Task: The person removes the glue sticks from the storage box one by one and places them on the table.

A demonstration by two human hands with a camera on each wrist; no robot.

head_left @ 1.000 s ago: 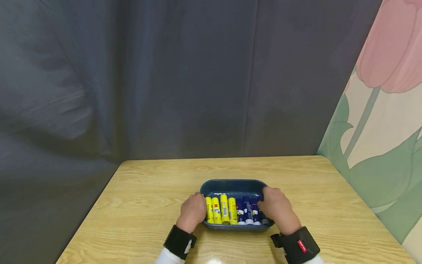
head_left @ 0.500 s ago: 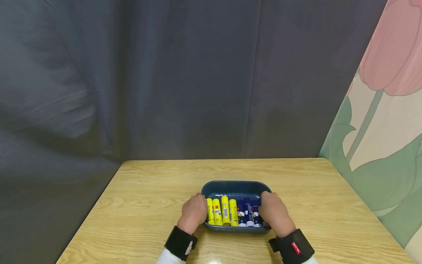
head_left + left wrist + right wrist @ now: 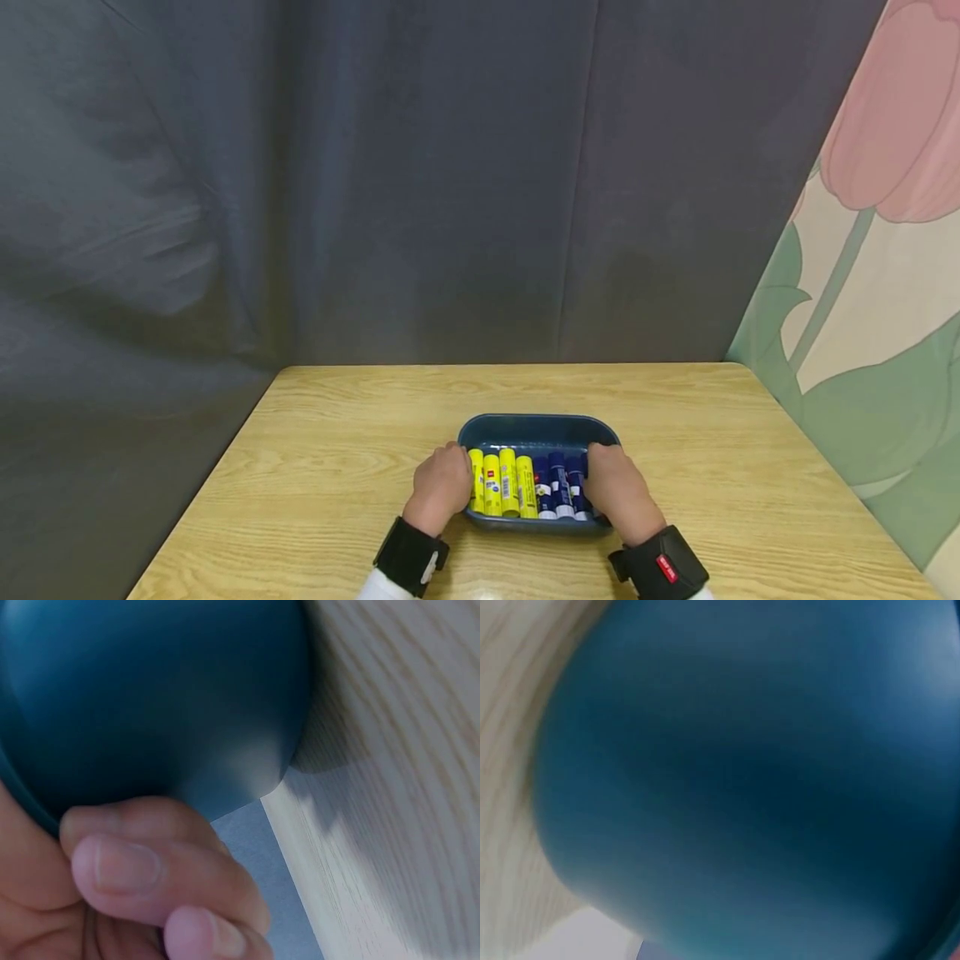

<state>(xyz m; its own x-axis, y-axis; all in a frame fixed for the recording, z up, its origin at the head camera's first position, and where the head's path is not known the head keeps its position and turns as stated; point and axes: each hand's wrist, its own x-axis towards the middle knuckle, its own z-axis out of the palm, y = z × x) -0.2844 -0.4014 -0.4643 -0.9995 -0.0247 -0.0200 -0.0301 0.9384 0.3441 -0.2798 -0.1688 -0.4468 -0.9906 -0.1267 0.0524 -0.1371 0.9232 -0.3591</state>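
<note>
A dark blue oblong dish [image 3: 536, 427] sits on the wooden table. A row of glue sticks lies side by side in it, yellow ones [image 3: 508, 483] on the left and dark blue ones with white ends [image 3: 559, 486] on the right. At the left end, my left hand [image 3: 442, 480] grips the dish; the left wrist view shows its fingers [image 3: 127, 866] bent under the rim. My right hand [image 3: 618, 492] reaches over the right end, knuckles up, beside the blue sticks. It covers the end of the row, and its fingertips are hidden. The right wrist view is filled mostly by the dish's outer wall [image 3: 742, 787].
The pale wooden tabletop [image 3: 360, 433] spreads around the dish. Behind it hangs a dark grey curtain [image 3: 450, 183], and a wall with painted tulips [image 3: 862, 333] stands on the right. Both wrists wear black straps [image 3: 410, 557].
My right hand has shifted left, further over the dish's right end. Most of the glue sticks have slid slightly left and sit closer together. The left hand stays at its end.
</note>
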